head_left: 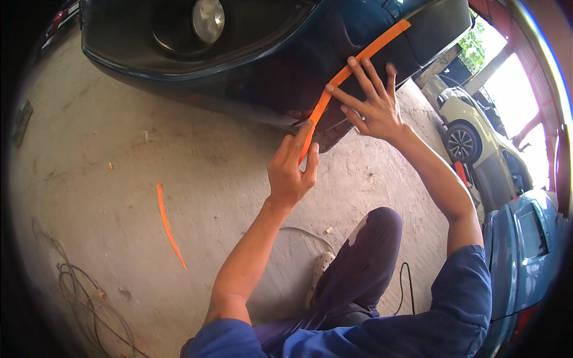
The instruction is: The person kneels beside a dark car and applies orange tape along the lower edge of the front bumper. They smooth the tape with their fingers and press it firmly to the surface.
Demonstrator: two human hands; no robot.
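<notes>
A strip of orange tape (382, 42) runs slantwise along the lower corner of a dark blue car bumper (250, 89). My left hand (290, 170) is closed on the strip's lower end, with the index finger laid along it at the bumper's bottom edge. Higher up, my right hand (377, 110) has its fingers spread, and some fingertips rest on the tape and its edge. The tape's upper end lies near a seam in the bumper. My left palm hides part of the lower tape end.
Another orange strip (169, 227) lies on the concrete floor (197, 149) to the left. Cables (80, 292) are tangled at the lower left. My bent knee (382, 232) is below my hands. A light-coloured car (477, 128) and a blue vehicle (519, 250) stand at the right.
</notes>
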